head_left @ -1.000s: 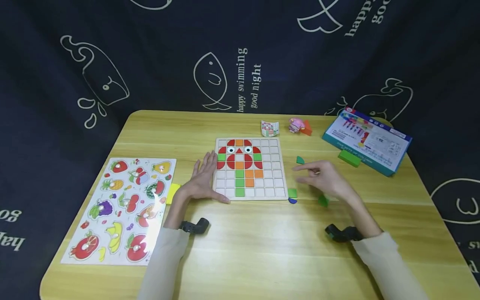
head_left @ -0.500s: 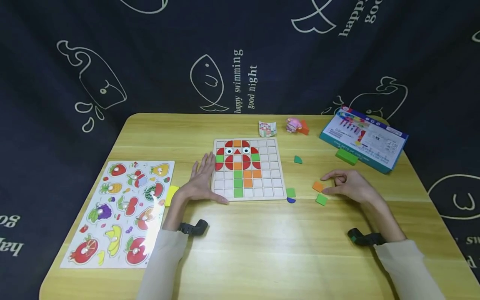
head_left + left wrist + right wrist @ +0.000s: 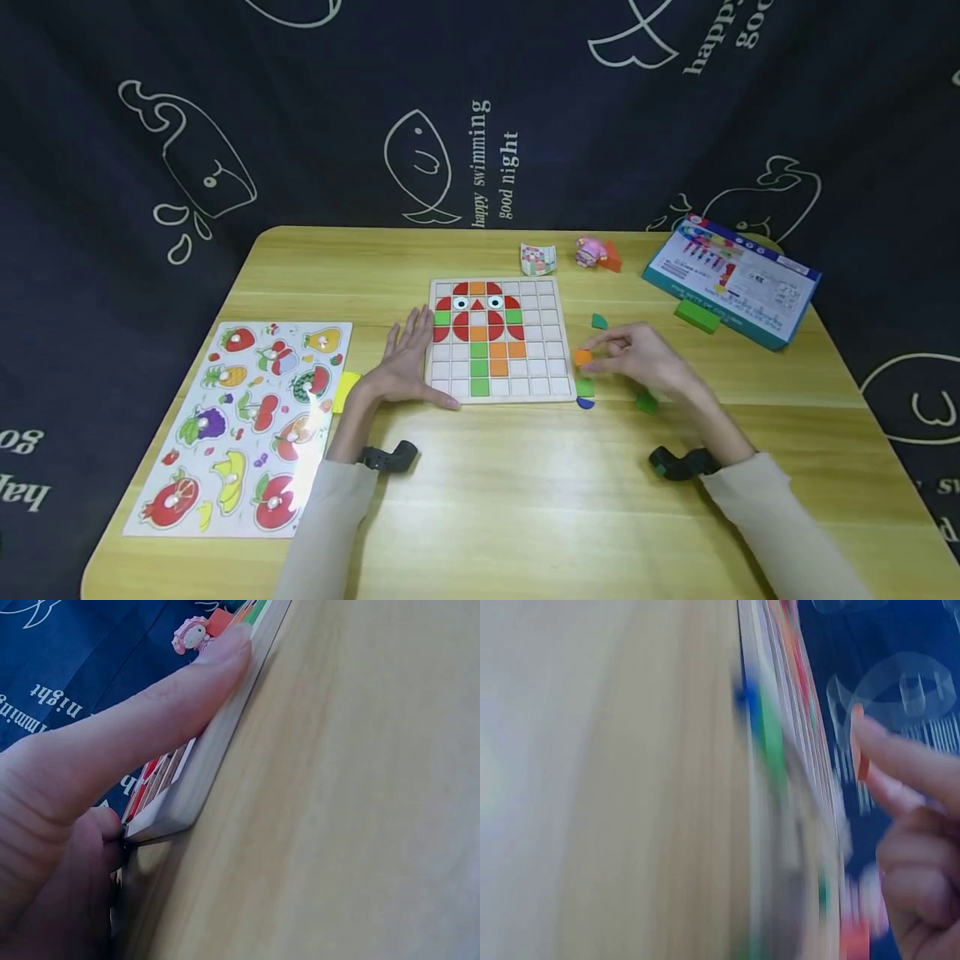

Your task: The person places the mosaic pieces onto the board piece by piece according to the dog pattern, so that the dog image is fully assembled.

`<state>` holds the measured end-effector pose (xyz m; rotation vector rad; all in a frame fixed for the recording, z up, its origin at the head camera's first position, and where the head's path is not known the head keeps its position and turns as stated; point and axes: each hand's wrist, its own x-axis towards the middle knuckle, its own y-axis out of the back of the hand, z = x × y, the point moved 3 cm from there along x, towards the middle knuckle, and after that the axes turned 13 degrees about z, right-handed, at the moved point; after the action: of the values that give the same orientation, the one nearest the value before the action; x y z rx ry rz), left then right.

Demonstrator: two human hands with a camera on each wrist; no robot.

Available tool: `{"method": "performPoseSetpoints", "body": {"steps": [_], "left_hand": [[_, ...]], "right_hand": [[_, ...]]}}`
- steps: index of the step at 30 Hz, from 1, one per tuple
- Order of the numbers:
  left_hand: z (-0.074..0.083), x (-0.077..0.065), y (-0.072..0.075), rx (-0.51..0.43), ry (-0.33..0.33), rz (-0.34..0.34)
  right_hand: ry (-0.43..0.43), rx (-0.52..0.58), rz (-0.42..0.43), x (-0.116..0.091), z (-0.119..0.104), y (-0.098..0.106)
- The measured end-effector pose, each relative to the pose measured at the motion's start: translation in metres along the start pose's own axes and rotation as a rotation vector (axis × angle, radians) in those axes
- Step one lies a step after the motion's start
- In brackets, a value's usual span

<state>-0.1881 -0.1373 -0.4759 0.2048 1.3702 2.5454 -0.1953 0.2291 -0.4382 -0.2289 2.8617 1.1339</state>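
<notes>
My right hand (image 3: pixel 647 360) pinches an orange square tile (image 3: pixel 582 357) between thumb and fingertips, just off the right edge of a wooden grid board (image 3: pixel 538 364). The right wrist view shows that tile edge-on, raised in the fingers. My left hand (image 3: pixel 402 360) lies against the board's left side with fingers spread; in the left wrist view its thumb (image 3: pixel 172 705) rests along the frame. Red, orange, green and eye tiles form a figure on the board. Close by its lower right corner lie a green square tile (image 3: pixel 584 388) and a blue rounded piece (image 3: pixel 585 403).
Under the right wrist lies a green tile (image 3: pixel 647 402), with a teal quarter-round piece (image 3: pixel 599 321) farther back. A picture card (image 3: pixel 538 260), pink figurine (image 3: pixel 590 252), green block (image 3: pixel 697 317) and box (image 3: pixel 738 279) stand behind. A fruit puzzle board (image 3: pixel 247 392) lies left, beside a yellow piece (image 3: pixel 346 391).
My right hand went right to the orange tile beside the green one, took it between the fingers and came back left with it to the board's edge. The left hand stayed put.
</notes>
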Motion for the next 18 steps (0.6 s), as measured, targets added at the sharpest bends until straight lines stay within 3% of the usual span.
{"method": "performPoseSetpoints", "body": {"steps": [4,7,11,18], "left_hand": [[0.001,0.0,0.0,0.0,-0.007,0.003],[0.001,0.001,0.0,-0.006,-0.013,0.005],[0.001,0.001,-0.001,-0.006,-0.014,0.006],[-0.001,0.0,0.0,-0.002,-0.008,0.009]], "right_hand": [[0.056,0.043,-0.023,0.008,-0.042,-0.045],[0.052,0.072,-0.018,0.012,-0.052,-0.063],[-0.014,0.132,0.004,0.016,-0.048,-0.069],[0.009,0.159,-0.046,0.017,-0.05,-0.071]]}}
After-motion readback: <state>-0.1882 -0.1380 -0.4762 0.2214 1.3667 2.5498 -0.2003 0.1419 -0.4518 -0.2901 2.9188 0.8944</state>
